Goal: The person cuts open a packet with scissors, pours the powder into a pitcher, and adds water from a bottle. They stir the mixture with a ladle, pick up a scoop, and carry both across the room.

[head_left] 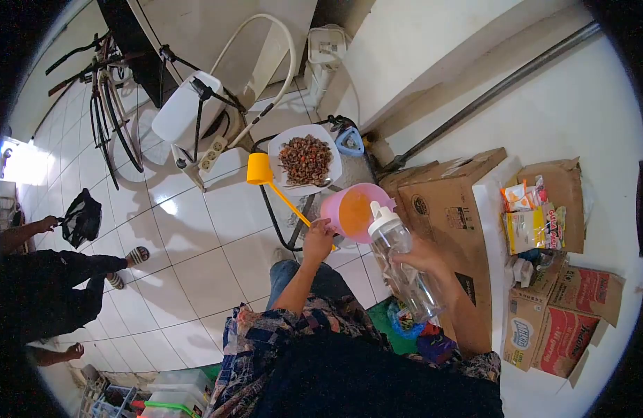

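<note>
My left hand (318,241) is closed round the handle of a yellow long-handled dipper (258,169), its cup held out to the far left. In my right hand (423,258) is a clear bottle (413,291) with a white spouted lid (384,221), tilted so the lid points away from me. That lid overlaps the rim of a pink tub (330,209), which holds orange liquid (362,206). Beyond the tub, a white plate (274,148) is heaped with small brown pieces that look like snail shells (306,160), with a spoon at its edge.
Cardboard boxes (443,209) stand along the right wall, near food packets (534,226). A power strip (212,153) and hose (288,70) are at the back. Someone in dark clothes (49,292) holds a black bag (83,217) at left, near a bicycle (106,97).
</note>
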A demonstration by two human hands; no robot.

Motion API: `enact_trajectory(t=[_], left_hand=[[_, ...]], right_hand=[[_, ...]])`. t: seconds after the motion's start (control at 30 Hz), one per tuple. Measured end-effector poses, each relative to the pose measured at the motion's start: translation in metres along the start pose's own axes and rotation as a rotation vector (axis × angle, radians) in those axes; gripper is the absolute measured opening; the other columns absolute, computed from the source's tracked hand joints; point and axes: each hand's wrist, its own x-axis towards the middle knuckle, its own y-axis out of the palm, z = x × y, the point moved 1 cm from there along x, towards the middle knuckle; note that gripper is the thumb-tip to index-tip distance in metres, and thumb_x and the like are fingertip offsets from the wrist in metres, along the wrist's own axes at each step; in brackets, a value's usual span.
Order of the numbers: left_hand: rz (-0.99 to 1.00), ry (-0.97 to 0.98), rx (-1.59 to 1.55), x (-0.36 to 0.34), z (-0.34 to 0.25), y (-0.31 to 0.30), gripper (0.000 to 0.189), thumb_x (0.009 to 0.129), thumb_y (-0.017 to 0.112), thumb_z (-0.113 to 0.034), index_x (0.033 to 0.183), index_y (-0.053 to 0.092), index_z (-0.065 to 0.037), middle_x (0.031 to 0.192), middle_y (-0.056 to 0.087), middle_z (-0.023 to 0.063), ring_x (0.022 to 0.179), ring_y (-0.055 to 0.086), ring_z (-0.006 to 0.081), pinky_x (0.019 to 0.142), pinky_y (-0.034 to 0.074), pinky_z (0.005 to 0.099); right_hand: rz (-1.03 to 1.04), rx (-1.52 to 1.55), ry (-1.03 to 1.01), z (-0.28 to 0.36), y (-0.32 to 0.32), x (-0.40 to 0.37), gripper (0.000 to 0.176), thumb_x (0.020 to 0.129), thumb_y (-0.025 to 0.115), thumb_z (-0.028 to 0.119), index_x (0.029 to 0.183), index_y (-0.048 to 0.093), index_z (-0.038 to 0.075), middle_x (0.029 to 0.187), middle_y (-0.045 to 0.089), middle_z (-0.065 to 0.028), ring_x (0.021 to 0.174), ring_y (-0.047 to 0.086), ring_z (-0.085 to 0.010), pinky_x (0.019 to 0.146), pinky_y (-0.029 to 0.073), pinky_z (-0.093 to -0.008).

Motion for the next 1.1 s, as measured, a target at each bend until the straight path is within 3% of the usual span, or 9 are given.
enact_trajectory(t=[0.23,0.33,0.43,0.5,0.63,0.73,0.8,1.0,1.1], left_hand=[[-0.033,0.091,0.042,0.004,0.012,0.006,0.031,0.08,0.061,-0.023,0.105,0.059,-0.006,0.11,0.055,0.0162,0.093,0.058,0.0317,0.081,0.046,0.0401],[0.013,-0.011,-0.016,0.003,0.004,0.002,0.031,0.079,0.061,-0.023,0.104,0.059,-0.005,0.11,0.055,0.016,0.095,0.057,0.0315,0.082,0.046,0.0398],[0.027,-0.049,0.008,0.001,-0.001,-0.001,0.031,0.08,0.061,-0.023,0.105,0.058,-0.005,0.11,0.055,0.0162,0.097,0.056,0.0312,0.083,0.045,0.0395],[0.021,-0.02,0.008,0.0,0.001,0.0,0.033,0.083,0.057,-0.025,0.109,0.057,-0.006,0.108,0.056,0.0181,0.094,0.057,0.0323,0.081,0.046,0.0382],[0.0,0.051,0.011,0.001,0.003,0.001,0.033,0.083,0.056,-0.025,0.111,0.056,-0.007,0.107,0.056,0.0175,0.094,0.057,0.0323,0.081,0.046,0.0383],[0.035,-0.084,-0.017,0.001,0.001,0.001,0.031,0.081,0.06,-0.022,0.106,0.058,-0.005,0.11,0.054,0.0159,0.094,0.058,0.031,0.082,0.045,0.0386],[0.014,-0.023,0.009,0.001,0.001,0.001,0.031,0.081,0.06,-0.023,0.106,0.058,-0.005,0.112,0.053,0.0159,0.094,0.058,0.0311,0.082,0.045,0.0385],[-0.026,0.083,0.051,0.003,0.008,0.004,0.032,0.081,0.06,-0.023,0.106,0.058,-0.005,0.112,0.053,0.0166,0.095,0.057,0.0316,0.083,0.045,0.0388],[0.059,-0.016,-0.017,0.0,-0.003,-0.003,0.03,0.083,0.055,-0.021,0.11,0.054,-0.006,0.107,0.055,0.018,0.102,0.051,0.0347,0.088,0.041,0.0405]], right_hand=[[-0.025,0.02,0.003,0.004,-0.003,-0.006,0.08,0.058,0.075,0.04,0.119,0.044,0.0,0.108,0.056,-0.0218,0.102,0.055,-0.0331,0.088,0.042,-0.0379],[-0.007,0.034,0.009,-0.002,0.0,-0.001,0.078,0.058,0.075,0.04,0.118,0.045,0.0,0.106,0.057,-0.021,0.102,0.055,-0.0329,0.088,0.042,-0.0373],[-0.04,0.09,-0.122,0.002,0.001,-0.002,0.076,0.058,0.074,0.04,0.116,0.046,0.0,0.104,0.058,-0.0206,0.102,0.055,-0.0328,0.087,0.042,-0.0375],[-0.001,0.065,-0.01,0.013,-0.006,-0.01,0.076,0.057,0.074,0.041,0.115,0.046,-0.001,0.105,0.058,-0.0208,0.102,0.055,-0.0327,0.088,0.042,-0.0381],[-0.014,-0.008,-0.024,0.012,-0.006,-0.01,0.079,0.057,0.074,0.042,0.117,0.045,-0.001,0.108,0.057,-0.0213,0.103,0.055,-0.0332,0.088,0.042,-0.0388],[-0.003,-0.012,0.012,0.013,-0.006,-0.01,0.082,0.057,0.073,0.043,0.119,0.043,-0.001,0.11,0.056,-0.0222,0.103,0.054,-0.0339,0.089,0.042,-0.0393],[0.036,0.092,-0.024,0.011,-0.005,-0.01,0.083,0.057,0.073,0.045,0.12,0.042,-0.001,0.111,0.055,-0.0234,0.103,0.054,-0.0347,0.089,0.042,-0.0398],[0.051,0.009,0.027,0.014,-0.008,-0.011,0.083,0.058,0.072,0.045,0.121,0.042,-0.001,0.11,0.055,-0.0234,0.103,0.054,-0.0347,0.088,0.042,-0.0404],[0.022,0.009,0.043,0.021,-0.009,-0.016,0.081,0.058,0.073,0.042,0.12,0.042,0.0,0.11,0.056,-0.0224,0.103,0.055,-0.034,0.087,0.042,-0.04]])
